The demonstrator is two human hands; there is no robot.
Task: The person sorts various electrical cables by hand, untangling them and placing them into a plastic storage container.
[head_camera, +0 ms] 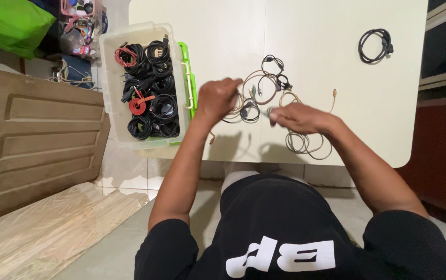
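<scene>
Clear plastic bin [110, 78] of coiled black cables at table [326, 31] left edge, left hand [217, 98] closed on tangled tan cable [264, 88], right hand [298, 117] pinching its end, grey cable [306, 144] beneath, black coil [375, 45] far right.

You see a cream-white table [326, 31], a clear bin [110, 78] with green lid [188, 67] holding black and red cables [150, 88], a coiled black cable [375, 45], and tan and grey cables [264, 93].

A clear bin [110, 78] of coiled black cables sits at the bench [326, 31] edge, a black cable coil [375, 45] lies far off, and a green bag [10, 23] rests beyond.
</scene>
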